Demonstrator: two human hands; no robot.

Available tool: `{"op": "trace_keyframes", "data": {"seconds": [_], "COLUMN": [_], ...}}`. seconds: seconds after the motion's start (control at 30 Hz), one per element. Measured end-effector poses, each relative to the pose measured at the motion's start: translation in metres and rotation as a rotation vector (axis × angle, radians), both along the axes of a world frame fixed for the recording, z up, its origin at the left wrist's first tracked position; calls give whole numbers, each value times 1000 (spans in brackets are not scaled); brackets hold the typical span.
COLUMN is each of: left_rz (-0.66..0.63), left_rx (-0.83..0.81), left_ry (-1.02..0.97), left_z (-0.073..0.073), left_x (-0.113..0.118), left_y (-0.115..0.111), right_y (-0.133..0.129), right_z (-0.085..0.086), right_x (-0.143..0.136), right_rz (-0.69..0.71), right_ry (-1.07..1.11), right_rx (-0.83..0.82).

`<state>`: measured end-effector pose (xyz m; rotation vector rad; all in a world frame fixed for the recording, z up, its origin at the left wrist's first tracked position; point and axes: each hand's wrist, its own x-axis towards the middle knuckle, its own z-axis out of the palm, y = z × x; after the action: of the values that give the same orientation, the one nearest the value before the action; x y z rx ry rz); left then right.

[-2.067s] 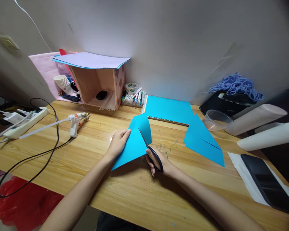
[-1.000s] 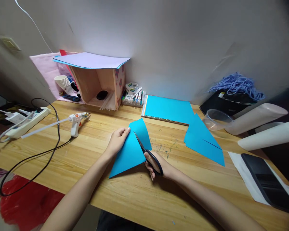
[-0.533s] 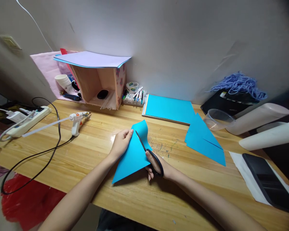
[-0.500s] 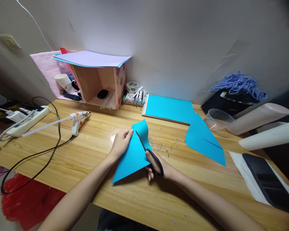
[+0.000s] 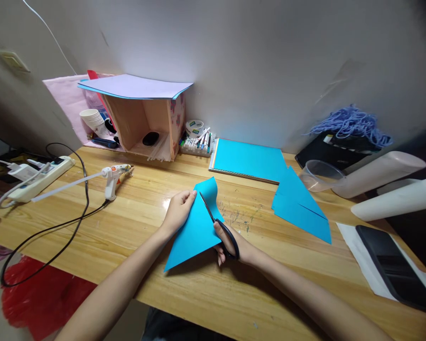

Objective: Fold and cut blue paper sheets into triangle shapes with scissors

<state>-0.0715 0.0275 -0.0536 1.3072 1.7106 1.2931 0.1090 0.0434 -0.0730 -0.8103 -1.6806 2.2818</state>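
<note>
- Nearest is the bare wooden edge of the table [image 5: 184, 308], with a red plastic bag [image 5: 42, 296] below it on the left
- The right hand [image 5: 239, 246] is closed round the black handles of the scissors [image 5: 207, 206], thumb on the upper loop; a blade lies over the blue sheet, pointing away from the person
- The blue sheet [image 5: 191, 241] is between the two hands above the middle of the table, a corner pointing toward the near edge and its far right part curled
- The left hand [image 5: 179, 209] is narrow, pinching the sheet's left edge between thumb and fingers
- Well to the right, a black phone [image 5: 392, 265] lies on white paper [image 5: 351, 246]
- On the left are a white glue gun [image 5: 110, 182] with a long glue stick [image 5: 69, 186], and a power strip [image 5: 63, 165]
- Right of the hands, a slit blue piece [image 5: 294, 201] lies near a clear bowl [image 5: 317, 177] and two pale rolls [image 5: 386, 173]
- Farther back, a blue-topped stack of sheets [image 5: 250, 160] lies beside the markers [image 5: 203, 138] and a tape roll [image 5: 194, 127]
- By the wall, an open box [image 5: 128, 121] bears a lilac sheet [image 5: 138, 86], paper cups [image 5: 91, 118] are to its left, and blue yarn [image 5: 350, 124] is heaped on a black bag [image 5: 323, 152] far right
</note>
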Motion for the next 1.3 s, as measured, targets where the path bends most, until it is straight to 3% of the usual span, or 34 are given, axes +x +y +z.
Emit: {"op": "trace_keyframes", "data": {"seconds": [0.23, 0.67, 0.97, 1.3], "left_rz": [-24, -23, -105, -94], "left_rx": [-42, -48, -40, -40], "left_ry": [-126, -147, -184, -235], "left_z": [-4, -3, 1, 1], "left_x": [5, 5, 8, 7], "left_y": [0, 0, 0, 1], "right_y": [-2, 0, 1, 2], "right_z": [11, 2, 19, 14], "right_x": [0, 0, -1, 2], "right_rz": [-14, -31, 19, -11], "right_ry": [-20, -81, -21, -49], "right_rx": [62, 27, 153, 111]}}
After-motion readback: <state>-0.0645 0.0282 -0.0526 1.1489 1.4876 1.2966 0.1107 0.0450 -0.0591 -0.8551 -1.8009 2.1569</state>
